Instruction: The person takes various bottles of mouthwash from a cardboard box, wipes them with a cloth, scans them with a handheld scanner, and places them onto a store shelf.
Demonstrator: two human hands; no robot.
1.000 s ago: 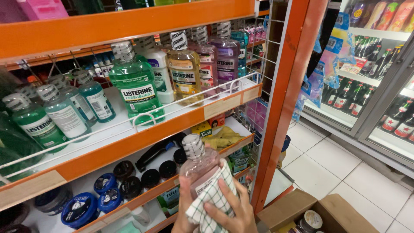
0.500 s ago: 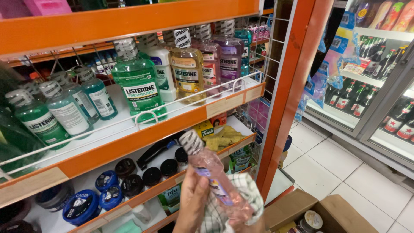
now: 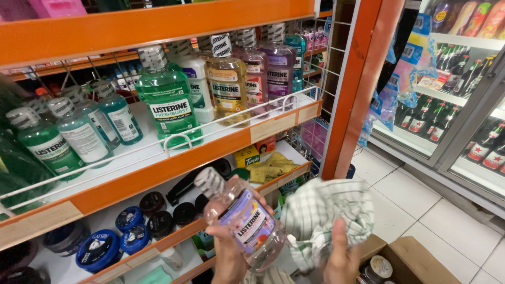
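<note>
My left hand (image 3: pixel 231 247) grips a clear pinkish mouthwash bottle (image 3: pixel 244 221) with a wrapped cap, tilted up to the left, low in front of the shelves. My right hand (image 3: pixel 339 257) holds a crumpled green-and-white checked cloth (image 3: pixel 326 218) just to the right of the bottle, apart from it. Above them, an orange shelf (image 3: pixel 173 163) with a white wire rail carries several mouthwash bottles: a large green one (image 3: pixel 168 105), an amber one (image 3: pixel 227 87) and purple ones (image 3: pixel 279 71).
Round dark and blue tins (image 3: pixel 110 236) lie on the lower shelf. An orange upright post (image 3: pixel 352 89) ends the rack. To the right stands a glass-door cooler (image 3: pixel 457 105) with bottles. An open cardboard box (image 3: pixel 400 257) sits on the white tiled floor.
The cloth was wrapped around the bottle; it has come off to the right in my right hand. My left hand has tilted the bottle and now holds it alone.
</note>
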